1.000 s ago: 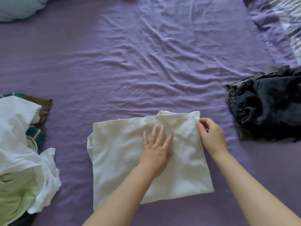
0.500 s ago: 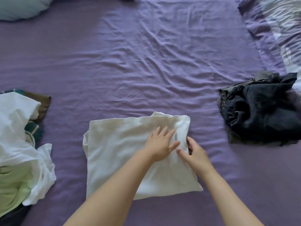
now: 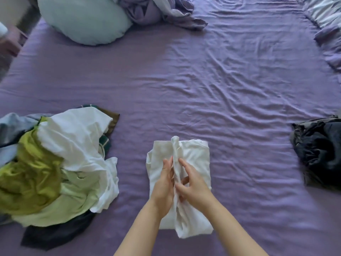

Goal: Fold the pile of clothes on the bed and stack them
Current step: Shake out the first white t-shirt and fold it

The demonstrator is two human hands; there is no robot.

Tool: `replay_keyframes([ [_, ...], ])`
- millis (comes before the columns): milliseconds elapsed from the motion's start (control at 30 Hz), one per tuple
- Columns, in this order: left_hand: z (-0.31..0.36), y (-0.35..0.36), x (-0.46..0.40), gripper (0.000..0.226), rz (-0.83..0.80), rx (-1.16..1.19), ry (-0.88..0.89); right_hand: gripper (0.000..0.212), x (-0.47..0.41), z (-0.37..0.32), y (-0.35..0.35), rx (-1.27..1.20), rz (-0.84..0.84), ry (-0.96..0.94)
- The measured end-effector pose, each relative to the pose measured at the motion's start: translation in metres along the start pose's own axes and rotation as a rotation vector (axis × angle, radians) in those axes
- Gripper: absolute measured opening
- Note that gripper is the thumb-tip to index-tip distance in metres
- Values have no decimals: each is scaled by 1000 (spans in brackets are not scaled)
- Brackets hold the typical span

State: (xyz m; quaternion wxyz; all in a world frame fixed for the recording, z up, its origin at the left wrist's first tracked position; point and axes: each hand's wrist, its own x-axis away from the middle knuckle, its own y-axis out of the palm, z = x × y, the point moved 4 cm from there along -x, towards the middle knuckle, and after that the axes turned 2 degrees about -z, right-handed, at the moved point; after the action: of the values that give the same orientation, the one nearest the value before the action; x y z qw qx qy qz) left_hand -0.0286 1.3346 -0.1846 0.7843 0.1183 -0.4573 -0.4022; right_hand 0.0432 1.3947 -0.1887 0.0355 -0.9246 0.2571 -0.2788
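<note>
Purple bed [image 3: 184,89] lying wrinkled | white garment [image 3: 195,157] sitting centre, unfolded pile [image 3: 60,163] left | left hand [image 3: 163,185] and right hand [image 3: 193,187] both pinching its raised middle ridge | keeping edges aligned (likely halving) should be giving a flat fold

You are looking at a wrinkled purple bed sheet [image 3: 212,85] lying spread out; a plump pale blue pillow [image 3: 83,21] is resting at its far left, touching a crumpled purple-and-white blanket [image 3: 158,10].
</note>
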Motion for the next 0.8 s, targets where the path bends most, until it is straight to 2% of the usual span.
replay_keyframes([
  [133, 11, -52, 4, 59, 85, 56, 40, 73, -17, -7, 49, 37, -104, -40],
  [233, 10, -80, 8, 54, 187, -31, 59, 73, -18, 2, 67, 101, -291, -65],
  [267, 8, -89, 10, 48, 244, -108, 65, 71, -16, 7, 66, 120, -302, -65],
  [333, 9, -109, 12, 33, 428, -440, 119, 63, -10, 15, 54, 158, -155, -73],
  [400, 11, -123, 10, 47, 577, -817, 128, 57, -3, 24, 33, 258, 141, -89],
  [433, 10, -125, 9, 57, 610, -893, 102, 55, 0, 29, 24, 308, 271, -65],
  [500, 7, -125, 5, 69, 606, -873, 43, 56, 4, 44, 13, 268, 378, 89],
  [567, 2, -122, -2, 72, 573, -766, 1, 64, 4, 58, 13, 116, 348, 248],
  [633, -2, -118, -8, 69, 589, -693, -52, 67, 0, 63, 13, 55, 355, 319],
  [700, -4, -115, -13, 60, 622, -582, -107, 57, -5, 64, 11, -16, 367, 369],
  [800, -6, -104, -14, 33, 499, -311, -99, 30, -8, 57, 8, -74, 315, 373],
])
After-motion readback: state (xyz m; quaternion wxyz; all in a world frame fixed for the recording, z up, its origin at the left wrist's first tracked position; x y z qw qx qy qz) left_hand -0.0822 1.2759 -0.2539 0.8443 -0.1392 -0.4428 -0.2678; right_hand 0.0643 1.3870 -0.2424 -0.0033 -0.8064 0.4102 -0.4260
